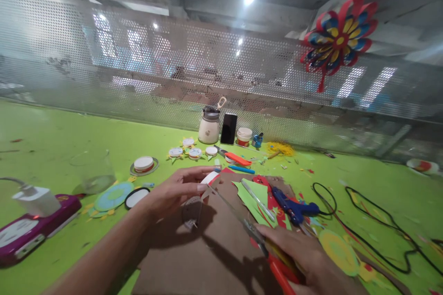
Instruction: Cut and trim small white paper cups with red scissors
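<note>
My left hand (176,191) is closed in a pinch on a small piece of brown card (191,214) held just above the brown cardboard sheet (211,253). My right hand (304,256) is wrapped round the red handles of a pair of scissors (249,228). The long blades point up and left, and their tip meets the card near my left fingers. Green paper cut-outs (252,196) and a silver pen lie just beyond the blades.
A blue glue gun (294,207) with a black cable (367,226) lies to the right. A pink device with a white charger (31,221) sits far left. Paper discs, tape rolls, a cream jug (209,126), a phone (229,129) and a mesh wall stand behind.
</note>
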{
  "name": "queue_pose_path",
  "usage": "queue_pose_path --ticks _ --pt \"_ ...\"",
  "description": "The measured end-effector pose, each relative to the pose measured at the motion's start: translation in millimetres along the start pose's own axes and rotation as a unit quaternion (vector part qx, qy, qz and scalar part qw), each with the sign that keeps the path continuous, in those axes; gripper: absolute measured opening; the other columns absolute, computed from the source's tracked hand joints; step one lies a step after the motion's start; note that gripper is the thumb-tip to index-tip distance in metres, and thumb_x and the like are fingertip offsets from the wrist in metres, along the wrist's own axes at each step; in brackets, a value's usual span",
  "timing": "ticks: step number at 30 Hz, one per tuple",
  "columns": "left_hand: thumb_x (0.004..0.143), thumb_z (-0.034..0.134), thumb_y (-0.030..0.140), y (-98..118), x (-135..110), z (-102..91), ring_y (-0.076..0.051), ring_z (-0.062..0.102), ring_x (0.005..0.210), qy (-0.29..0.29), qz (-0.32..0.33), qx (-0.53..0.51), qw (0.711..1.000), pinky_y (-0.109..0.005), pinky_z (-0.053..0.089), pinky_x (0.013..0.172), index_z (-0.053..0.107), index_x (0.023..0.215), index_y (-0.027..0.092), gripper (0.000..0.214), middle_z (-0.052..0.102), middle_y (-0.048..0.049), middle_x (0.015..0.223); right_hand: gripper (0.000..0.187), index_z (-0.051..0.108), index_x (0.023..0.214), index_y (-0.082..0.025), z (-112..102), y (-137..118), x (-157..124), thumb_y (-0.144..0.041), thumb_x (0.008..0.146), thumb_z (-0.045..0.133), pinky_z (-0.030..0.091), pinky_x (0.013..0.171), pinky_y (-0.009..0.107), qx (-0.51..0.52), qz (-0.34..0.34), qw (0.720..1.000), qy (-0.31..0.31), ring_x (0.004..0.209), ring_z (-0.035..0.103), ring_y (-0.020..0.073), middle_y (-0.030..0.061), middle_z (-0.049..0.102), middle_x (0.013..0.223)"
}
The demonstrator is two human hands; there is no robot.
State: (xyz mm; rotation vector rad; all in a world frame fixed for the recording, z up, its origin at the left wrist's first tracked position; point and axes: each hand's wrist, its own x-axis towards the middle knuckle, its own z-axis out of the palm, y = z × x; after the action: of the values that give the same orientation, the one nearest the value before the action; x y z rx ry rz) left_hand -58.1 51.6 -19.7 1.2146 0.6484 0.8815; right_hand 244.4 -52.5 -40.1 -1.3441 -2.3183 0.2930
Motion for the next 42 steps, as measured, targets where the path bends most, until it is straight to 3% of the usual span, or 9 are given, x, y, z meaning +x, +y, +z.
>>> queue_pose_path --ticks 11,17,21,27,31,35,39,42 --pt "0.067 0.084 0.024 0 0 0.7 -0.019 0.069 0.092 -0.003 -0.011 -0.040 0.999 -0.028 0.052 0.082 0.077 0.107 0.025 0.041 0.078 -0.0044 0.103 0.053 0.061 0.134 -0.035 -5 -6 2 -0.032 0.082 0.069 0.054 0.096 0.033 0.049 -0.029 0.998 0.017 0.109 0.069 0.0271 0.0025 0.072 0.120" --pt "0.066 0.084 0.023 0 -1 0.3 -0.019 0.070 0.090 -0.010 -0.018 -0.050 0.999 -0.027 0.054 0.079 0.078 0.107 0.025 0.042 0.078 -0.0052 0.103 0.035 0.061 0.127 -0.024 -7 -10 1 -0.039 0.096 0.058 0.055 0.091 0.042 0.072 -0.043 0.996 0.008 0.103 0.067 0.0235 0.0094 0.067 0.123" --pt "0.067 0.084 0.023 2 -1 1.0 -0.019 0.070 0.086 -0.016 -0.019 -0.046 0.999 -0.027 0.054 0.076 0.078 0.107 0.024 0.041 0.078 -0.0056 0.101 0.031 0.062 0.122 -0.022 -10 -12 1 -0.038 0.097 0.057 0.057 0.080 0.037 0.081 -0.041 0.996 -0.005 0.091 0.067 0.0185 0.0087 0.067 0.116" --pt "0.072 0.079 0.022 0 -2 -1.6 -0.022 0.069 0.093 -0.021 0.000 -0.026 0.999 -0.031 0.052 0.081 0.075 0.111 0.026 0.040 0.077 -0.0059 0.106 0.047 0.065 0.127 -0.030 -14 -16 10 -0.023 0.080 0.065 0.055 0.064 0.022 0.102 -0.021 0.994 -0.034 0.062 0.067 0.0160 -0.0016 0.074 0.075" --pt "0.070 0.079 0.022 -2 -2 -5.0 -0.025 0.068 0.096 0.001 0.002 -0.015 1.000 -0.035 0.050 0.087 0.075 0.111 0.024 0.041 0.076 -0.0074 0.104 0.052 0.066 0.125 -0.028 -13 -17 14 -0.015 0.075 0.062 0.055 0.072 0.021 0.121 -0.018 0.992 -0.039 0.079 0.072 0.0182 0.0010 0.077 0.090" --pt "0.070 0.078 0.023 -1 -2 -5.3 -0.025 0.067 0.094 0.018 0.009 -0.012 1.000 -0.034 0.049 0.082 0.075 0.111 0.024 0.041 0.076 -0.0077 0.106 0.054 0.068 0.122 -0.027 -11 -12 10 -0.010 0.071 0.061 0.053 0.085 0.022 0.162 0.017 0.986 -0.035 0.097 0.071 0.0192 0.0033 0.076 0.109" --pt "0.070 0.077 0.023 1 -3 -6.1 -0.023 0.067 0.089 0.013 0.031 -0.009 0.999 -0.033 0.048 0.080 0.077 0.106 0.026 0.036 0.077 -0.0055 0.104 0.049 0.067 0.123 -0.026 -9 -5 3 -0.019 0.075 0.065 0.055 0.075 0.022 0.240 0.073 0.966 -0.062 0.081 0.073 0.0180 0.0032 0.077 0.092" --pt "0.070 0.077 0.023 2 -4 -7.3 -0.024 0.067 0.091 0.010 0.032 -0.005 0.999 -0.033 0.047 0.083 0.078 0.106 0.024 0.036 0.077 -0.0068 0.103 0.047 0.064 0.128 -0.026 -6 -1 1 -0.026 0.080 0.065 0.056 0.073 0.026 0.297 0.102 0.945 -0.089 0.081 0.072 0.0191 0.0051 0.076 0.091"
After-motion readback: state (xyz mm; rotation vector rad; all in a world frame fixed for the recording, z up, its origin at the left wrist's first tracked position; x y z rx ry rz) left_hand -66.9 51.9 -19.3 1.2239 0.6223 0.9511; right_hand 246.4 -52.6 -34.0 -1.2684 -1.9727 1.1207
